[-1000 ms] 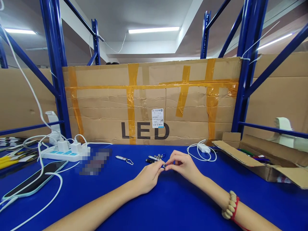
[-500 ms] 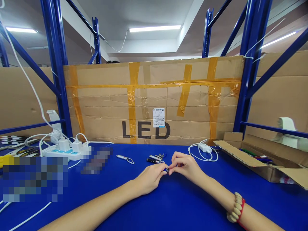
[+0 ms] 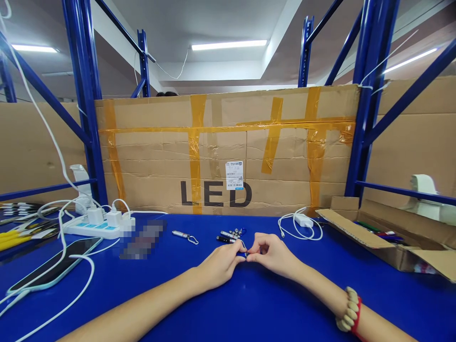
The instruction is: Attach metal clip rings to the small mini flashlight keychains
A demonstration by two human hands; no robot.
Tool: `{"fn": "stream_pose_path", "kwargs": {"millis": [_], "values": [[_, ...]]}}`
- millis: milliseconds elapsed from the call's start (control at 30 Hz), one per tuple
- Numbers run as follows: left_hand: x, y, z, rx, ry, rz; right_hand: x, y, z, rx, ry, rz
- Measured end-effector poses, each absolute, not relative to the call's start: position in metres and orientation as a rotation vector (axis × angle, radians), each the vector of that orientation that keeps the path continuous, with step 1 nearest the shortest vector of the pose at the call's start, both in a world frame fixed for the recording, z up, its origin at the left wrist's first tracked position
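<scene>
My left hand (image 3: 221,264) and my right hand (image 3: 271,254) meet at the middle of the blue table (image 3: 249,304), fingertips pinched together on one small dark keychain light (image 3: 245,254) with a thin wire loop. Both hands rest low on the table. Just beyond them lies a small cluster of similar keychain lights (image 3: 231,235), and one silver keychain light (image 3: 184,236) lies apart to the left. My right wrist wears a bead bracelet (image 3: 348,308).
A taped cardboard wall marked LED (image 3: 228,152) closes the back. A power strip with chargers (image 3: 99,225) and a phone on a cable (image 3: 53,270) lie at left. A white charger cable (image 3: 301,223) and an open cardboard box (image 3: 388,237) sit at right.
Both hands have drawn slightly nearer me and lower, fingertips still pinched together on the small light. Nothing else on the table has moved.
</scene>
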State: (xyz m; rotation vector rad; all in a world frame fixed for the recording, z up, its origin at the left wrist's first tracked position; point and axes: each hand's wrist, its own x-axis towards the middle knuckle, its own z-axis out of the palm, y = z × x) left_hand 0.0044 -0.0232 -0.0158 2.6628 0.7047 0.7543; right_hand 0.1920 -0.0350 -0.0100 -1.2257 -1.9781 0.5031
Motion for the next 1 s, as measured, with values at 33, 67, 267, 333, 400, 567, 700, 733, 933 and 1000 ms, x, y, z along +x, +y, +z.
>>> {"fn": "stream_pose_path", "kwargs": {"millis": [33,67,267,333,400,567,700,733,933,1000], "values": [[0.005,-0.023,-0.016,2.661,0.707,0.772,0.192,-0.035,-0.011,-1.233,-1.956,0.522],[0.005,-0.023,-0.016,2.660,0.708,0.785,0.191,-0.034,-0.013,-1.238,-1.936,0.538],[0.004,-0.021,-0.019,2.676,0.702,0.830,0.190,-0.033,-0.015,-1.264,-1.845,0.667],[0.004,-0.021,-0.020,2.664,0.720,0.859,0.188,-0.034,-0.013,-1.295,-1.803,0.746],[0.004,-0.021,-0.020,2.652,0.737,0.881,0.185,-0.036,-0.010,-1.323,-1.765,0.848],[0.005,-0.022,-0.020,2.655,0.710,0.897,0.183,-0.040,-0.003,-1.327,-1.732,0.967],[0.005,-0.024,-0.017,2.668,0.709,0.869,0.184,-0.040,-0.003,-1.313,-1.727,1.003],[0.005,-0.024,-0.016,2.671,0.712,0.862,0.185,-0.040,-0.002,-1.313,-1.722,1.014],[0.005,-0.023,-0.016,2.686,0.694,0.889,0.183,-0.043,0.003,-1.354,-1.700,1.018],[0.006,-0.024,-0.015,2.695,0.688,0.897,0.183,-0.044,0.004,-1.366,-1.688,1.023]]}}
